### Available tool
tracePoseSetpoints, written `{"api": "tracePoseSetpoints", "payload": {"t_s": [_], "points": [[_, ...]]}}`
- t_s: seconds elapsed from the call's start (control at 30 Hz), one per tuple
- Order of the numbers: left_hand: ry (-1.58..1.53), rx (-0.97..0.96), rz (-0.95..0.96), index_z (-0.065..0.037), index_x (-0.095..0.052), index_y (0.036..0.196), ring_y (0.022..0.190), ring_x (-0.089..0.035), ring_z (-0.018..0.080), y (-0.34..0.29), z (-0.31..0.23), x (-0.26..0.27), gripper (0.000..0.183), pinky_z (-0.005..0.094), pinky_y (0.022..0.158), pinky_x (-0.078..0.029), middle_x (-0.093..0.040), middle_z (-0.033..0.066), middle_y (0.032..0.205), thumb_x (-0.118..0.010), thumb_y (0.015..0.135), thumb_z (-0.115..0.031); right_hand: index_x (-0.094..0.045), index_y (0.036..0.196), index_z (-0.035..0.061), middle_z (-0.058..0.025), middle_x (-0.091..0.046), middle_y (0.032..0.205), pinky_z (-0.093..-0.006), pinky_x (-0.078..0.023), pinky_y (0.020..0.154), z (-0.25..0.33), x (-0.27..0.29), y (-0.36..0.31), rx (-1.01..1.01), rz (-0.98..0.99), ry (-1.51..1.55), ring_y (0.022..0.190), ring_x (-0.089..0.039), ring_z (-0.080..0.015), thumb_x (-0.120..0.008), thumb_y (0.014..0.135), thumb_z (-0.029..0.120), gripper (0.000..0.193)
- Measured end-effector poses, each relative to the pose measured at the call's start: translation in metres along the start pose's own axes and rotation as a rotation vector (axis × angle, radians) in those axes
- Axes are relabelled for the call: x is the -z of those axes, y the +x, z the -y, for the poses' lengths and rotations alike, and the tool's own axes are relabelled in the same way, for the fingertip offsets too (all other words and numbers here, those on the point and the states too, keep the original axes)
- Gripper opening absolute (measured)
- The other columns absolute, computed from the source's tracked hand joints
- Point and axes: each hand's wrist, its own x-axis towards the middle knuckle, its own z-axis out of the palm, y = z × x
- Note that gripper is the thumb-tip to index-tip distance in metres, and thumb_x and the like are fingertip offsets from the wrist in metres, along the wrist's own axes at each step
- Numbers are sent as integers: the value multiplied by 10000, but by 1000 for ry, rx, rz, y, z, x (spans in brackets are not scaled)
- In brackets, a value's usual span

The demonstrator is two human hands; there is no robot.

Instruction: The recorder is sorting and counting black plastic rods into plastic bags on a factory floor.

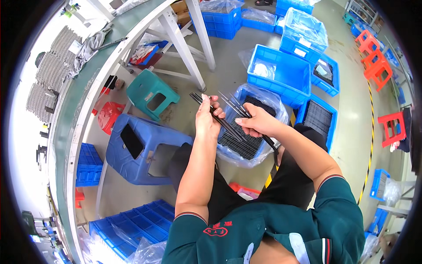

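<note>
My left hand (206, 119) grips a bundle of thin black rods (198, 97) that stick out up and to the left. My right hand (256, 121) holds more of these black rods (232, 104), fanned out toward the upper left, with their lower ends running past my wrist. Both hands hover above a blue crate lined with clear plastic (276, 103), which is filled with rows of the same black rods (244, 143). I sit with my knees either side of that crate.
A blue plastic stool (140, 147) and a teal stool (151, 94) stand to my left beside a long green conveyor table (74, 101). Several blue crates (281, 72) lie ahead, another crate of black rods (317, 118) to the right. Red stools (373, 59) stand far right.
</note>
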Motion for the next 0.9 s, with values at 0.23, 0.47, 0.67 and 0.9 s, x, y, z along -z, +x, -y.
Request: {"api": "tracePoseSetpoints", "payload": {"t_s": [0.23,0.47,0.67,0.9], "points": [[-12,13,32,-43,-539,851,550,-350,96,2,8,-3,320,239,489,-327,-418,5,693,-548,905,-358,-402,949,51,-50,-514,618,-215,-317,353,-7,3,4,9,-34,65,426,-446,-87,-479,927,251,216],[3,35,26,-38,-536,842,552,-346,94,0,12,-6,330,233,486,-320,-411,3,690,-540,909,-362,-414,953,42,-62,-524,618,-218,-305,346,-1,4,1,3,14,156,416,-465,-104,-511,898,170,170],[72,6,53,-49,-549,793,530,-341,84,-2,23,-10,325,227,469,-305,-409,-28,623,-548,909,-353,-416,888,30,-72,-531,619,-232,-316,336,-1,0,6,11,3,184,406,-470,-114,-520,888,152,160],[347,-55,34,-80,-538,720,415,-373,83,-14,44,-24,323,225,404,-308,-436,-26,523,-552,908,-341,-425,871,15,-91,-532,626,-256,-338,331,-11,6,26,27,-52,349,397,-459,-133,-519,899,163,178]]}}
